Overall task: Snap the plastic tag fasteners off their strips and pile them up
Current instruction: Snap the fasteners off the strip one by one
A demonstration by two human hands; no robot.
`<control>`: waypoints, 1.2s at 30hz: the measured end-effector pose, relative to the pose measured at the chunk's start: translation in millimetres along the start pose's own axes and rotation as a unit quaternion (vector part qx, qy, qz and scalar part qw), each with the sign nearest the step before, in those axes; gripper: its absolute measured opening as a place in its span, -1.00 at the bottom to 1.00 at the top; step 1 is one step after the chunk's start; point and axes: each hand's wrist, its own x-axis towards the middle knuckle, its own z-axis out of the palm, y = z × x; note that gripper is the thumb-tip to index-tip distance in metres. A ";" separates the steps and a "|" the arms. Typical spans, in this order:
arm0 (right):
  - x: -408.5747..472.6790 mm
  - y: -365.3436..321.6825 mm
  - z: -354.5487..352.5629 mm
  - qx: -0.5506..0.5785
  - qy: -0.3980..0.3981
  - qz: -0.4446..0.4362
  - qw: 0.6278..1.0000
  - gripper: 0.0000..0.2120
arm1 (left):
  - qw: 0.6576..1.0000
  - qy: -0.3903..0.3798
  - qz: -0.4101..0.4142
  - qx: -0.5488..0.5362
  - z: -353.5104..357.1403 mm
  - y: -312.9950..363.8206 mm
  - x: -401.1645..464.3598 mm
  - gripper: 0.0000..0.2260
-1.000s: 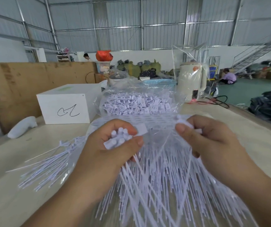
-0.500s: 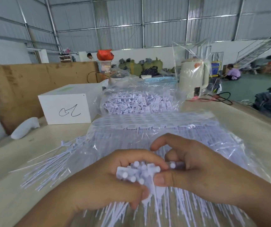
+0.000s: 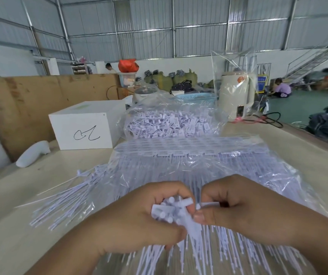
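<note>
My left hand [image 3: 139, 221] is closed around a bundle of white tag fasteners [image 3: 171, 210], heads up, tails hanging below. My right hand [image 3: 244, 211] pinches one fastener [image 3: 208, 205] right beside the bundle, thumb touching it. Under both hands lie strips of fasteners in clear plastic [image 3: 189, 155], their thin tails fanning toward me. Farther back a clear bag holds a pile of loose fasteners [image 3: 171, 125].
A white box with a black scribble [image 3: 85, 128] stands at the left, a white handheld tool [image 3: 33, 153] beside it. A cream kettle in plastic [image 3: 234, 96] and cables stand back right. Brown board lines the left. People sit far off.
Both hands came down and toward me from the strip heads, meeting close together. The right hand now pinches a single fastener against the left hand's bundle.
</note>
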 end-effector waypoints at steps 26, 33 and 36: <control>7.4 -11.6 14.2 0.242 0.022 -0.077 0.967 -0.62 | 0.990 0.100 0.087 -0.044 3.6 -5.8 5.8 -0.88; 8.0 -1.5 16.4 0.209 -0.021 -0.030 0.977 -0.66 | 0.996 0.067 0.060 0.022 2.8 -11.2 6.8 -0.84; 8.1 -0.2 17.2 0.208 -0.030 -0.028 0.977 -0.69 | 0.995 0.068 0.056 0.049 2.7 -12.2 6.4 -0.82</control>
